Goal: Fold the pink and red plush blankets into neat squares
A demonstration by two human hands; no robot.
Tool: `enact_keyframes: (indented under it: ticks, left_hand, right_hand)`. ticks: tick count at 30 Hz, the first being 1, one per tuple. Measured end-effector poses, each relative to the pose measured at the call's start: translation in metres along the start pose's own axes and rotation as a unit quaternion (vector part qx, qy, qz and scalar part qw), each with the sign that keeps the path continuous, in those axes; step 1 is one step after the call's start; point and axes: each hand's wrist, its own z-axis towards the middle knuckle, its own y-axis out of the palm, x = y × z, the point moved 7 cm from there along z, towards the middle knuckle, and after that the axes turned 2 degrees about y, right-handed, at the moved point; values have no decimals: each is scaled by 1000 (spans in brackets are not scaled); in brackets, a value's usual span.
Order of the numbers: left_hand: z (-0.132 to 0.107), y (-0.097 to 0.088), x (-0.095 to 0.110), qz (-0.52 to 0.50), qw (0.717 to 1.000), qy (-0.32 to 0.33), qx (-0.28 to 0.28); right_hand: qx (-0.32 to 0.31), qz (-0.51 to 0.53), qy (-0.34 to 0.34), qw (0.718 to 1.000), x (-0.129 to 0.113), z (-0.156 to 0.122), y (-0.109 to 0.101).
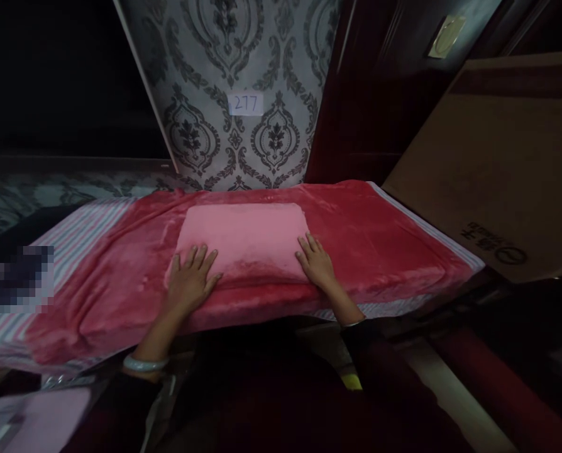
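A light pink rectangular piece of cloth (243,233), flat and apparently folded, lies on a red plush blanket (370,233). My left hand (191,277) rests palm down on its near left corner with the fingers spread. On the right edge of the pink cloth lies my right hand (316,259), also palm down, fingers apart. Neither hand grips anything. The near edge of the cloth looks darker and redder between the hands. Whether the pink piece is separate from the blanket or part of it, I cannot tell.
Under the blanket, a striped sheet (85,220) shows at both ends. A large cardboard box (507,163) leans at the right. Behind are patterned wallpaper (276,135) with a paper marked 277 (246,104), and a dark screen (64,82). A pink item (49,415) stands low left.
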Motion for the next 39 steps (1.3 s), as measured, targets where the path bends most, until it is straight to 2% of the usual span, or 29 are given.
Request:
enact_keyframes:
  ticks: [4,8,13,15,17,21,23,25,27,29,31,33,35,37,39]
  left_hand:
    - [-18,5,-28,-22,999,30,7]
    - [-26,8,-53,-70,997,28,16]
    - [-26,9,-60,-88,996,29,12]
    - [-23,1,-59,-95,994,23,38]
    - [-21,-11,-59,-111,991,24,77]
    - [-27,-30,-56,-127,978,69,154]
    - [-36,-23,-57,-122,981,85,124]
    - [-45,-12,-58,-108,988,94,52]
    - [-52,-10,-57,-86,991,99,-1]
    - [-50,-23,-45,-78,991,108,-2]
    - [-37,-44,-17,-100,987,125,21]
    - [-14,-59,19,-128,984,118,35]
    - [11,-61,60,-131,984,117,28]
    - [31,-52,91,-117,987,108,31]
    - [43,-35,109,-107,989,105,20]
  right_hand:
    - [12,33,-19,999,5,-7,3]
    - [15,72,12,997,16,-17,4]
    - [-14,157,80,984,26,-13,5]
    - [-3,201,63,978,26,-3,0]
    - [30,273,17,961,28,9,-11]
    - [98,423,-47,899,51,18,-28]
    - [76,427,-40,900,63,13,-21]
    - [36,379,-17,925,71,4,-10]
    - [58,299,-4,952,70,-7,-11]
    - [131,214,-27,968,51,-15,-27]
    - [173,143,-80,971,12,-18,-44]
    - [141,87,-134,977,-36,-13,-49]
    - [89,40,-149,984,-73,-3,-43]
    - [45,3,-139,989,-92,6,-31]
    - [18,-25,-125,992,-95,13,-16]
